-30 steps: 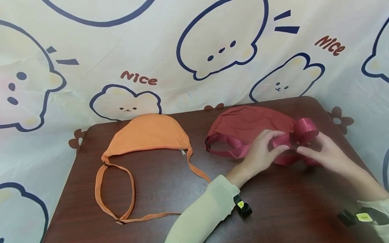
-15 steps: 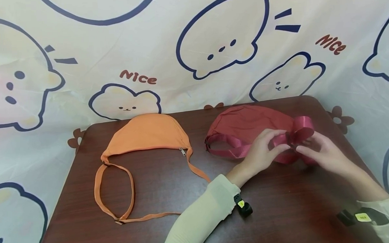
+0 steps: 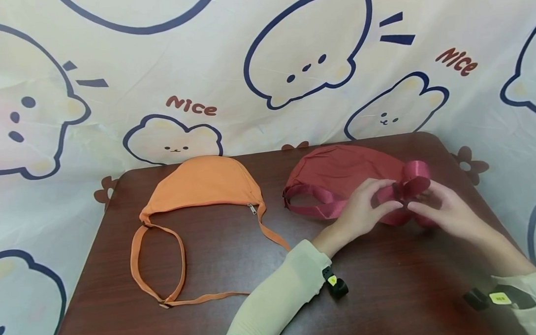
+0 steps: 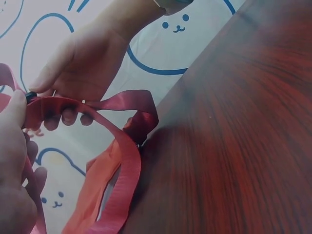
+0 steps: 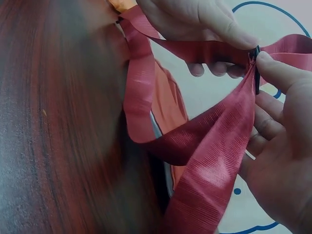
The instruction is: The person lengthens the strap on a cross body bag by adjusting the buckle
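A red waist bag (image 3: pixel 339 165) lies at the back right of the table, its shiny red strap (image 5: pixel 209 170) lifted in loops at the bag's right end. My left hand (image 3: pixel 362 208) pinches the strap between thumb and fingers beside a black strap adjuster (image 5: pixel 257 73). From the other side, my right hand (image 3: pixel 449 210) pinches the strap at that adjuster, thumb and fingertips close to the left hand's. The strap runs through the adjuster and bunches there; a loop stands up above the right fingers. Part of the bag is hidden behind both hands.
An orange waist bag (image 3: pixel 206 182) lies flat to the left, its strap (image 3: pixel 182 244) looped toward the front and passing behind the left sleeve (image 3: pixel 278 288). The dark wooden table (image 3: pixel 387 291) meets a printed cloth (image 3: pixel 249 128) at its back edge.
Both hands hold on to the strap. The right hand and the upright strap loop have shifted slightly left, toward the left hand, which stays nearly still.
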Available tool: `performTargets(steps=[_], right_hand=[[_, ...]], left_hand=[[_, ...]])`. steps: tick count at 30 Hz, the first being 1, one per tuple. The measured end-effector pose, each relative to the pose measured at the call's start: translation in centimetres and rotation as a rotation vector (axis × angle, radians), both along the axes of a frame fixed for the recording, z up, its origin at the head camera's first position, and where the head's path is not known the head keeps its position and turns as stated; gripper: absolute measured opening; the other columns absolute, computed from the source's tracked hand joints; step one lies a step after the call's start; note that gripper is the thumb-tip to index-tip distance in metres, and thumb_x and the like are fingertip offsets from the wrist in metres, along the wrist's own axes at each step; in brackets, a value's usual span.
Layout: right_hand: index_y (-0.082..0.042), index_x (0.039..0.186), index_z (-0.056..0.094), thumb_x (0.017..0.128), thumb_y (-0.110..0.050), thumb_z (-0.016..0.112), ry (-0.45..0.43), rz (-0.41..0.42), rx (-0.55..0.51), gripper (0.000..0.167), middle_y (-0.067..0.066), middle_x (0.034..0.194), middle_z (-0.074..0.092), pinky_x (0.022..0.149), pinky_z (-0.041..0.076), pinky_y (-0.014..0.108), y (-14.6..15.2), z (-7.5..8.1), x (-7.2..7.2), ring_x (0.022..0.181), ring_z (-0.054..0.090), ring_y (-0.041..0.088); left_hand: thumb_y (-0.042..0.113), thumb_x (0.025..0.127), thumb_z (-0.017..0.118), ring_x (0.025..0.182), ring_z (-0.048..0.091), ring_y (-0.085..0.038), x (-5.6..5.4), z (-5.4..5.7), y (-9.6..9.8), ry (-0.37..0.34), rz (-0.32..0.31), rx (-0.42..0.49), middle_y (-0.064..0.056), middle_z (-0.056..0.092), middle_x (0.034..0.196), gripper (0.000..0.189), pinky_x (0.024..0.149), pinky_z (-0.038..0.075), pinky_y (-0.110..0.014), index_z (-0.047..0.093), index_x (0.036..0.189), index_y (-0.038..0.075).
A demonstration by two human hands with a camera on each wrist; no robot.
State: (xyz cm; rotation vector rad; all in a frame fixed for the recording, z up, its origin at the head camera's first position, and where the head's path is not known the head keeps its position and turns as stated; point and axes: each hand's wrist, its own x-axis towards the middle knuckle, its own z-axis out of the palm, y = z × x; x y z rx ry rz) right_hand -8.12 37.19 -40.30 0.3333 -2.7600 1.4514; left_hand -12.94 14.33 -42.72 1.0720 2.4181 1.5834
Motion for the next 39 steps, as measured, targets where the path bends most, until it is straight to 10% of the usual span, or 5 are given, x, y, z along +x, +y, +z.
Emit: performTargets(steps=[9, 19, 25, 31, 39], right_hand=[[-0.022, 0.152, 0.042, 0.091, -0.01, 0.076, -0.07, 0.003, 0.067, 0.07, -0.008, 0.135, 0.054, 0.083, 0.052, 0.017, 0.6, 3.4, -0.1, 0.118, 0.051, 0.009], [-0.025, 0.141, 0.055, 0.074, -0.018, 0.093, 0.101, 0.097, 0.308, 0.078, -0.002, 0.128, 0.062, 0.074, 0.055, 0.021, -2.1, 7.2, -1.8, 0.108, 0.058, 0.005], [-0.018, 0.127, 0.068, 0.075, -0.025, 0.093, 0.175, 0.126, 0.479, 0.058, 0.003, 0.118, 0.071, 0.08, 0.06, 0.044, -3.2, 8.1, -2.1, 0.105, 0.066, 0.021], [-0.018, 0.116, 0.073, 0.075, -0.025, 0.092, 0.189, 0.126, 0.536, 0.046, -0.002, 0.107, 0.073, 0.073, 0.057, 0.026, -2.7, 8.1, -2.0, 0.094, 0.068, 0.018], [-0.013, 0.12, 0.073, 0.074, -0.028, 0.093, 0.162, 0.168, 0.589, 0.052, 0.001, 0.107, 0.074, 0.07, 0.06, 0.032, -1.7, 8.3, -1.9, 0.093, 0.07, 0.021]], left_hand=[[0.03, 0.096, 0.073, 0.116, 0.055, 0.0, -0.2, 0.0, -0.2, -0.02, -0.036, 0.006, 0.0, 0.062, 0.129, 0.051, 0.095, 0.043, -0.012, 0.057, 0.141, 0.013], [0.034, 0.096, 0.073, 0.115, 0.055, 0.001, -0.1, -0.1, 0.3, -0.002, -0.046, -0.062, 0.002, 0.062, 0.13, 0.05, 0.095, 0.042, -0.01, 0.059, 0.139, 0.014], [0.032, 0.095, 0.074, 0.113, 0.055, 0.0, -0.1, -0.1, 0.3, 0.008, -0.04, -0.049, 0.001, 0.062, 0.128, 0.049, 0.093, 0.042, -0.01, 0.06, 0.138, 0.012], [0.032, 0.094, 0.075, 0.109, 0.056, 0.0, -0.1, -0.1, 0.2, 0.017, -0.025, -0.038, 0.0, 0.063, 0.125, 0.049, 0.091, 0.043, -0.009, 0.061, 0.137, 0.012], [0.031, 0.094, 0.075, 0.107, 0.055, 0.0, -0.1, -0.1, 0.2, 0.018, -0.018, -0.019, 0.001, 0.063, 0.123, 0.049, 0.089, 0.043, -0.009, 0.061, 0.137, 0.012]])
